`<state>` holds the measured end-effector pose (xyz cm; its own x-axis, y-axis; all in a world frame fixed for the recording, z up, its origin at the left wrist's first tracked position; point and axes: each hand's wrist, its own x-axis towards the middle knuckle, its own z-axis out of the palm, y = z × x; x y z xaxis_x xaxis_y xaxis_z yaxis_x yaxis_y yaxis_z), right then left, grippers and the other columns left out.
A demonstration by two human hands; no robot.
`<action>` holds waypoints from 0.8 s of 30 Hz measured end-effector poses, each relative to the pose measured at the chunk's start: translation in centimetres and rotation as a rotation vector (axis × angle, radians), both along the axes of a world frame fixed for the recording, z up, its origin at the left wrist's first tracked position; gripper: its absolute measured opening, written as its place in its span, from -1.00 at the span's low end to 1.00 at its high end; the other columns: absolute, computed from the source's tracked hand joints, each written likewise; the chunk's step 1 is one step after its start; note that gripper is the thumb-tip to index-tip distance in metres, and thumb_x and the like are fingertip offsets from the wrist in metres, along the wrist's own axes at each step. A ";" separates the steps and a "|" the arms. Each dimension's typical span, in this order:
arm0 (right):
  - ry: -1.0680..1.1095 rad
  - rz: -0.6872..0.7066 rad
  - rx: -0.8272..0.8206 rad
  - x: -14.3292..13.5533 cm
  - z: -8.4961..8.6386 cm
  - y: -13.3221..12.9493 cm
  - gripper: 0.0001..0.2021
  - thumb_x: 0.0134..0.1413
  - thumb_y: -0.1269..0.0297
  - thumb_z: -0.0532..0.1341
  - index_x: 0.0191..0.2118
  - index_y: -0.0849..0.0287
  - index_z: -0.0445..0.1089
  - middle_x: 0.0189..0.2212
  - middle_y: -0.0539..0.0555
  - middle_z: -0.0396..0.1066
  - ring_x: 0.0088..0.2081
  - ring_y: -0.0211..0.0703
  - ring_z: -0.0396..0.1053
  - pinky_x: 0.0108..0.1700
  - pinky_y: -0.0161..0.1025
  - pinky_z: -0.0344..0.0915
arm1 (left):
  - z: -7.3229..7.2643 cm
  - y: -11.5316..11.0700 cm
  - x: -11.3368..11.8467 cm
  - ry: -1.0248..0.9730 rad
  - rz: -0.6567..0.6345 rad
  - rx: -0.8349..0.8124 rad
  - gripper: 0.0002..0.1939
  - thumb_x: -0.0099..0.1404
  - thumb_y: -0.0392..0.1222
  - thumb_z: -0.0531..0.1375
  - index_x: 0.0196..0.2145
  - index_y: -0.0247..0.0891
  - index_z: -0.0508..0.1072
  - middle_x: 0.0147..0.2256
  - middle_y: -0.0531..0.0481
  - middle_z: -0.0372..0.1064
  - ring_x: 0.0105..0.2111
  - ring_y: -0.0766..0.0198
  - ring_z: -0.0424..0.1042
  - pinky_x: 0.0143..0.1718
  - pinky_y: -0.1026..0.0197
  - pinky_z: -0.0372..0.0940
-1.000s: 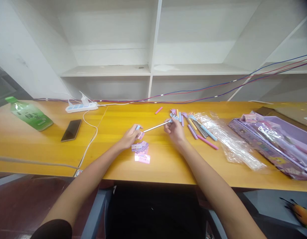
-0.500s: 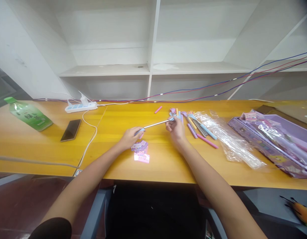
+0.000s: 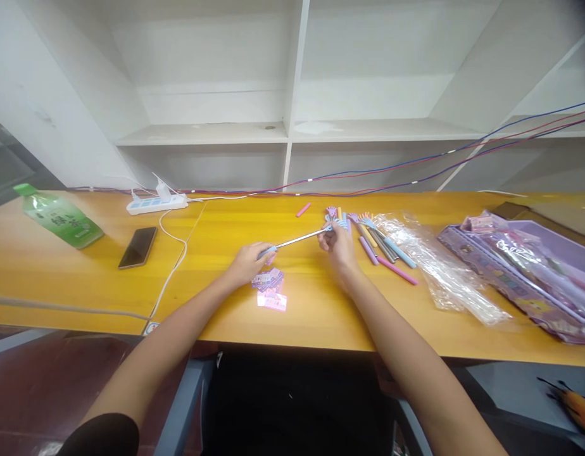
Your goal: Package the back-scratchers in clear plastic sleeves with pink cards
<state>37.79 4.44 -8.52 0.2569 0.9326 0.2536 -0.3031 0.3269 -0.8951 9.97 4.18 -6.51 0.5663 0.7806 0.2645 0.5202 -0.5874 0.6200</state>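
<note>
A telescopic back scratcher (image 3: 299,239) is stretched between my hands, its thin silver rod extended and sloping slightly up to the right. My left hand (image 3: 249,262) is closed around its blue handle. At the other end, my right hand (image 3: 339,246) pinches the rod close to the blue hand-shaped head. Small purple and pink cards (image 3: 268,280) lie on the table just below my left hand. Beyond and right of my right hand is a pile of back scratchers (image 3: 380,239) with blue, purple, yellow and pink handles.
Crumpled clear plastic wrappers (image 3: 430,272) and a purple box (image 3: 515,278) with bagged items lie on the right. A pink tube (image 3: 303,209) rests near the back. On the left are a phone (image 3: 137,247), a green bottle (image 3: 59,217), a power strip (image 3: 157,203) and its cord.
Both hands keep the same hold on the back scratcher, with hardly any movement. The whole view has shifted very slightly.
</note>
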 end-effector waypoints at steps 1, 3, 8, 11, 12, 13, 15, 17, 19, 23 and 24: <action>-0.003 -0.004 0.006 0.1 0.1 -0.1 -0.59 0.13 -0.16 0.33 -0.36 0.13 0.38 -0.60 -0.05 0.32 -0.66 -0.35 0.12 -0.65 -0.38 -0.01 | 0.1 0.0 0.0 0.007 0.005 0.005 -0.65 0.51 0.04 0.07 -0.17 -0.18 0.58 -0.25 -0.01 0.52 -0.23 0.20 0.44 -0.17 0.20 0.23; 0.003 -0.011 0.018 0.2 0.4 -0.3 -0.60 0.12 -0.13 0.36 -0.35 0.15 0.42 -0.57 -0.05 0.29 -0.64 -0.38 0.13 -0.64 -0.39 0.01 | 0.2 -0.2 0.0 0.021 0.011 0.013 -0.66 0.50 0.04 0.08 -0.19 -0.17 0.58 -0.28 0.00 0.50 -0.25 0.21 0.44 -0.18 0.20 0.22; 0.058 0.028 0.004 0.1 0.8 -0.7 -0.64 0.09 -0.07 0.41 -0.24 0.14 0.47 -0.57 -0.11 0.19 -0.62 -0.37 0.12 -0.57 -0.37 0.14 | 0.6 -0.5 -0.1 0.040 0.007 0.035 -0.64 0.51 0.03 0.09 -0.29 -0.16 0.58 -0.35 0.02 0.46 -0.30 0.23 0.41 -0.22 0.20 0.18; 0.079 -0.017 0.012 -0.1 0.8 -0.7 -0.61 0.02 -0.02 0.47 -0.18 0.08 0.40 -0.48 -0.12 0.26 -0.60 -0.39 0.15 -0.58 -0.39 0.12 | 0.7 -0.5 -0.2 0.047 0.013 0.040 -0.63 0.51 0.03 0.09 -0.31 -0.16 0.58 -0.36 0.03 0.45 -0.30 0.24 0.41 -0.21 0.20 0.17; 0.074 -0.041 0.022 -0.1 0.8 -0.7 -0.59 0.00 0.00 0.48 -0.16 0.06 0.37 -0.46 -0.13 0.29 -0.60 -0.40 0.15 -0.59 -0.40 0.10 | 0.7 -0.4 -0.2 0.050 0.021 0.043 -0.63 0.51 0.03 0.08 -0.31 -0.16 0.58 -0.35 0.03 0.45 -0.30 0.25 0.41 -0.21 0.20 0.17; 0.054 -0.066 0.031 0.0 0.8 -0.6 -0.58 0.01 0.02 0.48 -0.13 0.04 0.34 -0.44 -0.13 0.32 -0.61 -0.40 0.15 -0.59 -0.40 0.09 | 0.7 -0.4 -0.2 0.054 0.033 0.049 -0.63 0.51 0.03 0.09 -0.31 -0.16 0.58 -0.35 0.03 0.44 -0.30 0.25 0.41 -0.21 0.20 0.17; -0.032 -0.115 0.039 0.1 0.7 -0.6 -0.58 0.06 0.05 0.44 -0.04 0.02 0.32 -0.47 -0.15 0.33 -0.62 -0.38 0.16 -0.58 -0.39 0.09 | 0.6 -0.3 -0.3 0.059 0.057 0.059 -0.64 0.50 0.03 0.09 -0.30 -0.15 0.59 -0.34 0.03 0.44 -0.30 0.24 0.40 -0.22 0.19 0.16; -0.139 -0.157 0.036 0.3 0.6 -0.7 -0.59 0.12 0.06 0.39 0.02 0.02 0.32 -0.53 -0.16 0.31 -0.62 -0.34 0.17 -0.56 -0.38 0.12 | 0.6 -0.2 -0.3 0.062 0.058 0.059 -0.63 0.50 0.03 0.08 -0.31 -0.15 0.59 -0.35 0.03 0.44 -0.30 0.23 0.41 -0.22 0.19 0.16; -0.207 -0.183 0.034 0.4 0.6 -0.7 -0.61 0.15 0.05 0.35 0.02 0.04 0.33 -0.55 -0.15 0.31 -0.61 -0.31 0.19 -0.55 -0.37 0.14 | 0.6 -0.3 -0.4 0.064 0.038 0.057 -0.61 0.51 0.04 0.07 -0.35 -0.15 0.57 -0.36 0.03 0.44 -0.30 0.23 0.41 -0.21 0.18 0.16; -0.212 -0.191 0.048 0.7 0.4 -0.7 -0.63 0.19 -0.03 0.30 0.00 0.05 0.40 -0.50 -0.09 0.38 -0.61 -0.30 0.21 -0.56 -0.35 0.14 | 0.8 -0.5 -0.4 0.076 0.030 0.062 -0.59 0.51 0.05 0.06 -0.37 -0.15 0.57 -0.38 0.03 0.43 -0.32 0.23 0.41 -0.22 0.18 0.17; -0.208 -0.187 0.051 0.8 0.3 -0.6 -0.63 0.20 -0.05 0.29 0.00 0.06 0.42 -0.49 -0.07 0.39 -0.61 -0.30 0.20 -0.57 -0.35 0.13 | 0.7 -0.5 -0.4 0.080 0.034 0.065 -0.58 0.51 0.06 0.06 -0.36 -0.15 0.57 -0.38 0.02 0.43 -0.32 0.23 0.40 -0.22 0.18 0.17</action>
